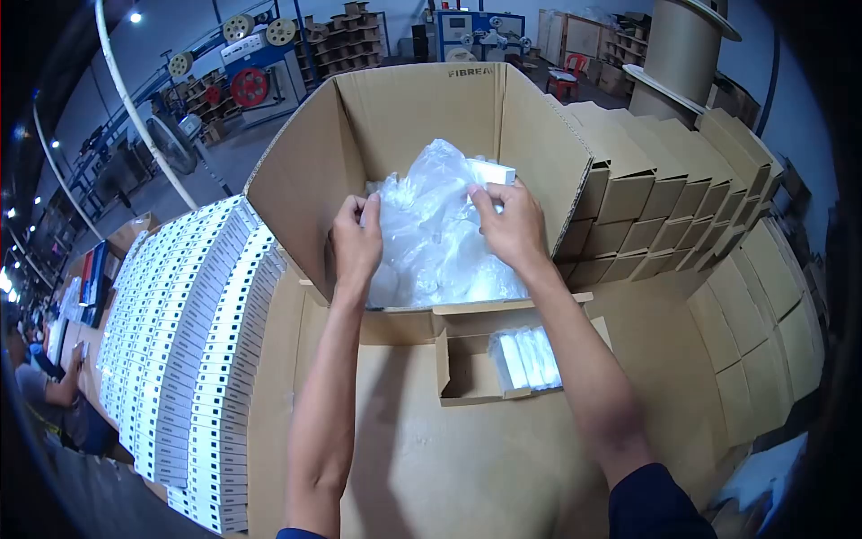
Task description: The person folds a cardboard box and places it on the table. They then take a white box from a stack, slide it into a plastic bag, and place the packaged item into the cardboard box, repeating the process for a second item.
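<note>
Clear plastic bags [440,211] fill the large open cardboard box [409,117] in front of me. My left hand [357,241] is closed at the left side of the pile, its thumb and fingers pinching the edge of a plastic bag. On the right, my right hand [510,223] pinches the same crumpled plastic between thumb and forefinger. A small white box [492,172] shows just behind the right fingertips. Below my wrists, a small open carton [471,373] holds several bagged white boxes [525,359] at its right side.
Tall stacks of white boxes [193,341] with dark square marks stand at the left. Folded brown cartons [655,189] are piled at the right. Cardboard sheeting [440,467] covers the work surface. A seated person [58,395] is at the far left, and machines [256,58] stand behind.
</note>
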`<state>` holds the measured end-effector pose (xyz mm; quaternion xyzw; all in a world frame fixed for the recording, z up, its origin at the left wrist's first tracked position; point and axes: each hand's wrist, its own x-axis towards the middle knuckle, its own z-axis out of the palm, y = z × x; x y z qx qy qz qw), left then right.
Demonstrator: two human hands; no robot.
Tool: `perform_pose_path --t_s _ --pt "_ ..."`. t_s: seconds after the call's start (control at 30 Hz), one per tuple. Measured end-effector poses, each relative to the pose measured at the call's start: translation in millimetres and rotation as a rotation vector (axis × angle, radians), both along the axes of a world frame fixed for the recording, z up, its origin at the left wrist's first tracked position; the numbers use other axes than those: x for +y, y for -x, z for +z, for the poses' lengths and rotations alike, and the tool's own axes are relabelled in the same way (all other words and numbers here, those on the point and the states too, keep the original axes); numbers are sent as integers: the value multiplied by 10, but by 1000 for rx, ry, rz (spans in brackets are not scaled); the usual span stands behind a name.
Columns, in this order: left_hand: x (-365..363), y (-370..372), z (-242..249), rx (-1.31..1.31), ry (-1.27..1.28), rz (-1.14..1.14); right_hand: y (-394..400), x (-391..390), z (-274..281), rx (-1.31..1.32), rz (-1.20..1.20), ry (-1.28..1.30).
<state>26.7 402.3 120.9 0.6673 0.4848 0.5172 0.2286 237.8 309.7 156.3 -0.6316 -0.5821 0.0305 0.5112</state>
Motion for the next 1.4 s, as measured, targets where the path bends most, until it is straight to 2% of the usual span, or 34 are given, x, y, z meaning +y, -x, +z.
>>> perform_pose_path --t_s 0.1,0.13,0.23,0.27,0.37,0.4,0.53,0.57,0.63,0.67,0.77,0.9,0.93,1.07,1.1,1.17,1.3,1.4 --pt "-64 -76 104 -69 -400 107 -4 -72 45 -69 -12 -64" --pt "-194 -46 257 -132 -350 86 21 -128 83 -67 -10 -93" --pt "-715 -10 612 -277 12 -184 202 -396 269 7 98 -236" --pt "-839 -24 619 -150 -143 -132 274 -540 348 -17 88 -149" --pt "-1270 47 656 -110 -106 -198 443 -925 415 -14 185 -240" --pt "-1506 48 723 -260 -89 -256 456 -1079 446 30 216 -221" --pt "-2224 138 471 -523 -51 -391 475 -1740 295 587 358 -56" --pt "-2413 104 386 -561 -90 -358 533 -1926 225 642 349 -115" --pt "-2814 44 212 -637 -162 -285 677 -2337 135 1013 339 -157" --pt "-3092 127 170 -666 14 -343 665 -2517 -70 937 370 -183" --pt "-3616 113 -23 -707 61 -332 793 -3154 -677 624 289 -22" --pt "-4040 216 -255 -886 206 -330 916 -3818 -698 437 262 104" --pt "-4093 357 -289 -889 299 -443 903 -3966 -754 410 254 128" --pt "-4273 469 -124 -1143 290 -516 864 -4349 -873 375 247 151" --pt "-4268 513 -144 -1144 221 -521 856 -4423 -876 389 232 168" --pt "-4350 499 -35 -917 41 -339 835 -4537 -899 312 174 166" --pt "-4577 570 183 107 -343 -384 833 -4667 -742 136 93 161" --pt "-4626 478 163 352 -371 -463 834 -4711 -772 69 85 121"
